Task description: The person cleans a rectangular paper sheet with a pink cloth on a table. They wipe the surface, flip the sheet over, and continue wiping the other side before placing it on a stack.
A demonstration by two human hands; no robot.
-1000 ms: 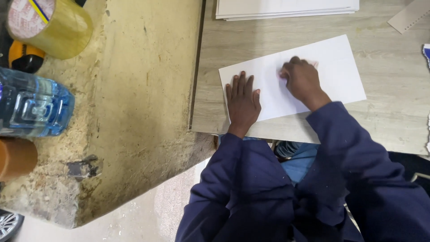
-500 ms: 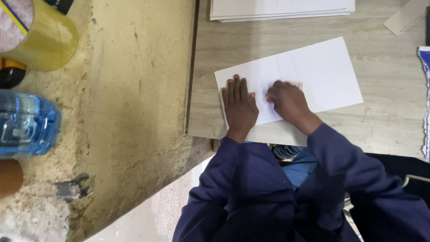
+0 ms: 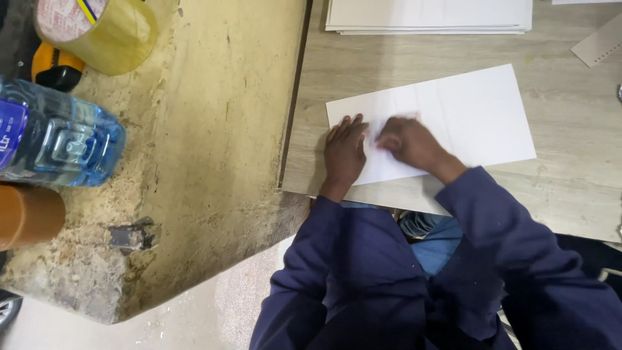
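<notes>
Pressing my flat, open left hand on the white sheet's left end, my right hand rubs beside it, fingers curled, gripping nothing visible.

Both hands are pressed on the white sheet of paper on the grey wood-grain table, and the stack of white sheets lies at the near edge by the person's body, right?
Not quite. The head view shows the stack of white sheets at the far edge of the grey wood-grain table, away from the body. The rest holds: left hand and right hand are both pressed on the white sheet of paper.
</notes>
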